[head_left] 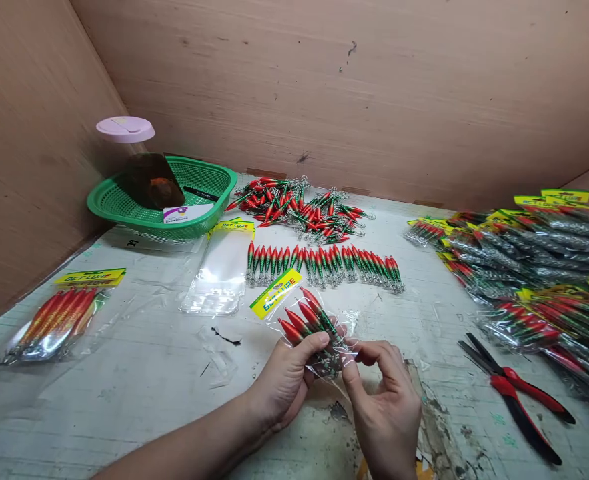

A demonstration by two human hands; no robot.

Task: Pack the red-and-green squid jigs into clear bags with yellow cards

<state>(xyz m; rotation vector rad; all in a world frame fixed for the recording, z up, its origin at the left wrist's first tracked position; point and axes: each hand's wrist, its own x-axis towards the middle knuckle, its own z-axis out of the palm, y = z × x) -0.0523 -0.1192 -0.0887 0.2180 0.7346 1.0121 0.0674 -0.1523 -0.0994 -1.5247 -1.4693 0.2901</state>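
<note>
A clear plastic bag (312, 317) of several red and green squid jigs, with a yellow "BCT LURE" header, is held tilted over the near middle of the table. My left hand (285, 381) is closed around its left side, thumb pressed across the jigs. At the lower right end of the bag, my right hand (385, 393) pinches the plastic between thumb and fingers. Just beyond lies a row of loose squid jigs (319, 261), side by side with hooks toward me. A stack of flat packaging bags (217, 280) sits left of that row.
Behind the row is a heap of squid jigs (294, 207). A green basket (224, 183) stands back left, and a bag of orange-red jigs (61, 317) lies at left. Packed bags (539, 260) are piled at right, near red-handled pliers (517, 393). Wooden walls enclose the table.
</note>
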